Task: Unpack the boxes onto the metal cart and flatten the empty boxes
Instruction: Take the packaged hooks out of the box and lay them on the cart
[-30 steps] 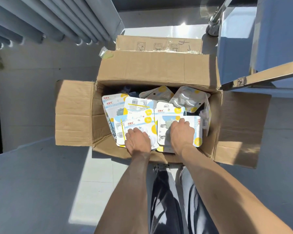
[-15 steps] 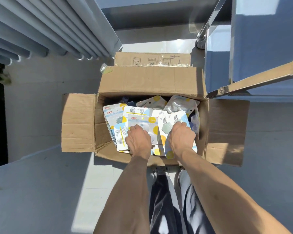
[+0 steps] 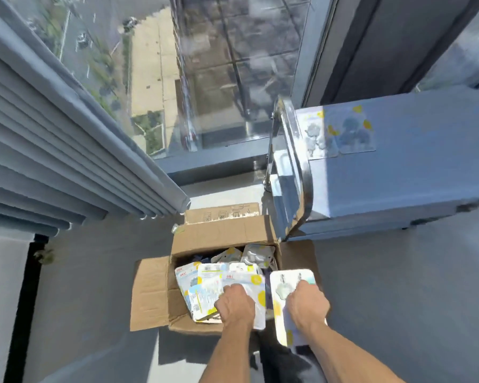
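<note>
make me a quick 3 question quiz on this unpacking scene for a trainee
1. True or false: the right hand holds a blister pack lifted clear of the cardboard box.
2. Where does the left hand have its grip? A) on packs still in the box B) on a box flap C) on the cart handle
3. How many blister packs already lie on the metal cart?

Key: 1 true; 2 A; 3 two
</note>
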`<state>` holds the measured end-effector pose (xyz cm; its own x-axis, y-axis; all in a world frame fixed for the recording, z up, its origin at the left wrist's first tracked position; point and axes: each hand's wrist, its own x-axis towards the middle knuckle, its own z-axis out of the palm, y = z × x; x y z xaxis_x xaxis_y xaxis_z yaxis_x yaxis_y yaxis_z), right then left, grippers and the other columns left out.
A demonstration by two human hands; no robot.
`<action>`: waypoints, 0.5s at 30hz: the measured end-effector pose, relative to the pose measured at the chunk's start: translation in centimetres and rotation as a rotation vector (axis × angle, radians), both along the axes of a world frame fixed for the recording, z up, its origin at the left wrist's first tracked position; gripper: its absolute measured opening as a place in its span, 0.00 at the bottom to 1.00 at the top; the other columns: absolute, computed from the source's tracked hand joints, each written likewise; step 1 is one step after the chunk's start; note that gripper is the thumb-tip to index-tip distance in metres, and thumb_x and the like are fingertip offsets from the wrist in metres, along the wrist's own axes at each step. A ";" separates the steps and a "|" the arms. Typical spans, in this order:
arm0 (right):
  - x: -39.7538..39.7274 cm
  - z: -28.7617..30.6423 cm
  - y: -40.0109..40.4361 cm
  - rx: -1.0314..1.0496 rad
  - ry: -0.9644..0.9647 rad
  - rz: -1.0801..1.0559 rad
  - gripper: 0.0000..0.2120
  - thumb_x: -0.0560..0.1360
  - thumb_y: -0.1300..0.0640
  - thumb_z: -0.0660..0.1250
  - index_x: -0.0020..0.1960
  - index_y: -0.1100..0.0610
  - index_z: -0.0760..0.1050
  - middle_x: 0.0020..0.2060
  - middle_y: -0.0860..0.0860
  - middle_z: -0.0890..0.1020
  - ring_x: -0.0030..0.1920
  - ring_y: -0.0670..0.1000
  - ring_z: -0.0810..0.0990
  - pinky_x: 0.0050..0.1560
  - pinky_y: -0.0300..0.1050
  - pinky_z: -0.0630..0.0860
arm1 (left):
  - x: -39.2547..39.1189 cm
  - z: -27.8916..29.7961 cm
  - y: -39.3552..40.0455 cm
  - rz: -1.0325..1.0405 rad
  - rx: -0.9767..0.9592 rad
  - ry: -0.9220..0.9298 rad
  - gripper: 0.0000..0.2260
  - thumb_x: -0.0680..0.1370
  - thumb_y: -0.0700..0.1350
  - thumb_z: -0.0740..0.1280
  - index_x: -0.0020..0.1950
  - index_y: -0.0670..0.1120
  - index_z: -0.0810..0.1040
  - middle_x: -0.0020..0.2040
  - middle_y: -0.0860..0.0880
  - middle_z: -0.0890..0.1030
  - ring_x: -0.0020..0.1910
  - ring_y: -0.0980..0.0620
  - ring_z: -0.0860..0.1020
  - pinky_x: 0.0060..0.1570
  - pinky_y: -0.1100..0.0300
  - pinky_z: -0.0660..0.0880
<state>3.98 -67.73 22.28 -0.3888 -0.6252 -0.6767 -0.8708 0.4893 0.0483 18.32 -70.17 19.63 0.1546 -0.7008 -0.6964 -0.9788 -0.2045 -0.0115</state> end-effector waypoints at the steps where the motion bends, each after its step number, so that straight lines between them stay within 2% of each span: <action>1: -1.2 1.4 1.1 0.058 -0.006 -0.022 0.10 0.78 0.57 0.62 0.57 0.53 0.76 0.54 0.48 0.81 0.55 0.52 0.81 0.46 0.44 0.75 | -1.4 2.2 0.1 -0.019 0.019 0.026 0.13 0.80 0.43 0.59 0.62 0.48 0.77 0.61 0.49 0.79 0.60 0.49 0.78 0.54 0.58 0.73; 3: -3.9 3.5 2.7 0.092 -0.076 -0.147 0.12 0.76 0.57 0.63 0.57 0.52 0.78 0.50 0.47 0.82 0.50 0.54 0.82 0.44 0.49 0.71 | -4.9 6.1 -0.1 -0.056 0.027 0.063 0.14 0.79 0.44 0.59 0.63 0.48 0.78 0.63 0.49 0.79 0.62 0.49 0.78 0.55 0.58 0.73; 4: -5.5 3.7 3.3 0.022 -0.041 -0.184 0.11 0.76 0.56 0.63 0.57 0.52 0.79 0.50 0.47 0.82 0.50 0.53 0.82 0.45 0.48 0.70 | -6.5 7.6 -0.2 -0.077 0.021 0.070 0.14 0.79 0.44 0.60 0.63 0.48 0.78 0.63 0.49 0.79 0.62 0.49 0.78 0.55 0.58 0.74; 6: -9.5 7.3 3.2 -0.084 0.010 -0.324 0.10 0.78 0.53 0.62 0.55 0.51 0.79 0.52 0.48 0.82 0.52 0.51 0.83 0.45 0.43 0.74 | -10.5 10.7 -0.6 -0.119 -0.008 0.095 0.14 0.80 0.45 0.60 0.63 0.47 0.78 0.63 0.49 0.79 0.63 0.49 0.78 0.55 0.59 0.75; 9: -15.2 12.9 1.5 -0.195 0.071 -0.478 0.11 0.79 0.53 0.60 0.57 0.51 0.79 0.55 0.49 0.83 0.55 0.51 0.83 0.48 0.42 0.77 | -16.5 13.8 -1.5 -0.199 -0.081 0.149 0.14 0.80 0.47 0.60 0.61 0.45 0.79 0.61 0.47 0.81 0.62 0.47 0.78 0.56 0.58 0.75; 12: -21.7 14.0 -1.4 -0.237 0.052 -0.513 0.11 0.80 0.52 0.60 0.58 0.52 0.78 0.55 0.51 0.83 0.55 0.53 0.82 0.50 0.44 0.77 | -22.4 15.0 -3.6 -0.238 -0.152 0.200 0.13 0.79 0.47 0.62 0.56 0.43 0.81 0.57 0.44 0.83 0.58 0.45 0.81 0.54 0.55 0.76; 15: -27.2 14.2 -4.9 -0.250 0.037 -0.495 0.11 0.78 0.57 0.61 0.57 0.54 0.78 0.55 0.52 0.82 0.56 0.54 0.82 0.50 0.43 0.76 | -27.6 14.8 -7.4 -0.256 -0.233 0.221 0.13 0.79 0.46 0.62 0.54 0.41 0.82 0.54 0.42 0.83 0.55 0.44 0.81 0.51 0.54 0.77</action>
<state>-23.22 -72.59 36.43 -0.6977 -0.5018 -0.5113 -0.5343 0.8399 -0.0954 -9.24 -77.55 34.40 -0.1806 -0.8402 -0.5114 -0.9722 0.0735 0.2225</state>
